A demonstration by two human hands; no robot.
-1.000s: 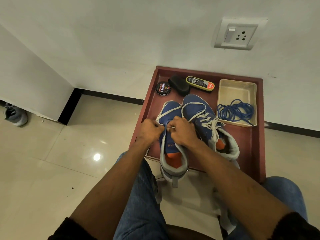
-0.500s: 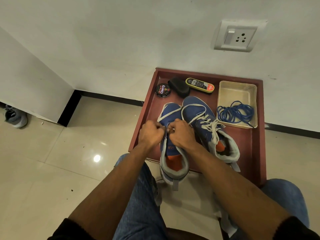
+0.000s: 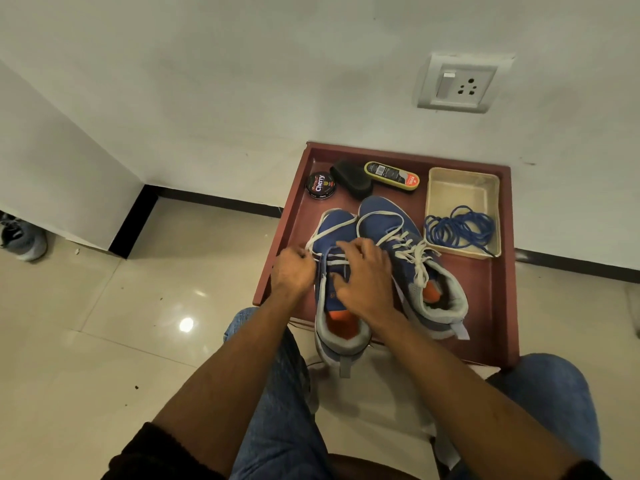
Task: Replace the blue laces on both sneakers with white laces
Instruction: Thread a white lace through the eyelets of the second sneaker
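Note:
Two blue sneakers with grey collars and orange insoles stand side by side on a dark red tray [image 3: 498,306]. The right sneaker [image 3: 398,226] has a white lace threaded and tied. The left sneaker [image 3: 337,230] carries a white lace [image 3: 330,226] that loops loosely over its toe. My left hand [image 3: 292,271] is curled at that shoe's left edge and pinches the lace there. My right hand [image 3: 367,275] lies over the tongue with fingers spread and reaching left across the lacing. The removed blue laces [image 3: 457,228] lie coiled in a beige tub [image 3: 464,188].
At the tray's far edge lie a round polish tin [image 3: 321,186], a black sponge [image 3: 351,178] and a yellow-rimmed shoe brush [image 3: 391,176]. The tray stands against a white wall with a socket [image 3: 457,84]. A grey shoe [image 3: 22,237] sits on the tiled floor at far left.
My hands have drawn apart: the left moved left with the lace, and the right uncurled and spread its fingers over the left sneaker's tongue.

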